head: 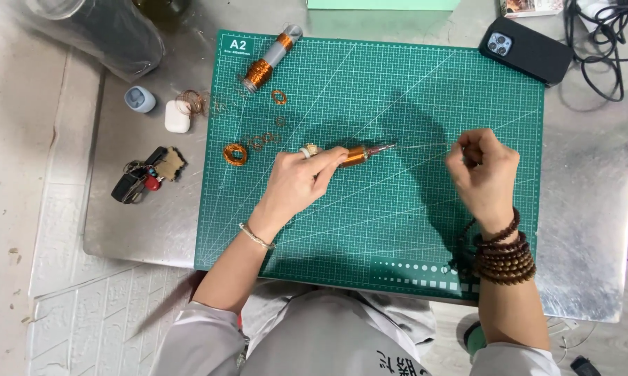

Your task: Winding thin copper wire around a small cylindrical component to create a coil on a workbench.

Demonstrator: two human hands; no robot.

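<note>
My left hand (296, 182) holds a thin rod wound with copper wire (359, 154), its metal tip pointing right over the green cutting mat (397, 230). A fine strand of wire runs from the tip toward my right hand (482, 174), which pinches its far end with closed fingers. Wooden bead strands wrap my right wrist. A small finished copper coil (235, 154) lies on the mat left of my left hand, with a few thinner wire rings (278, 97) above it. A spool of copper wire (262, 68) lies at the mat's top left corner.
The mat rests on a metal table (585, 230). Left of the mat lie a white earbud case (177, 116), a small grey-blue case (140, 99) and a key bunch (143, 179). A black phone (526, 49) and black cables (606, 42) sit at the top right.
</note>
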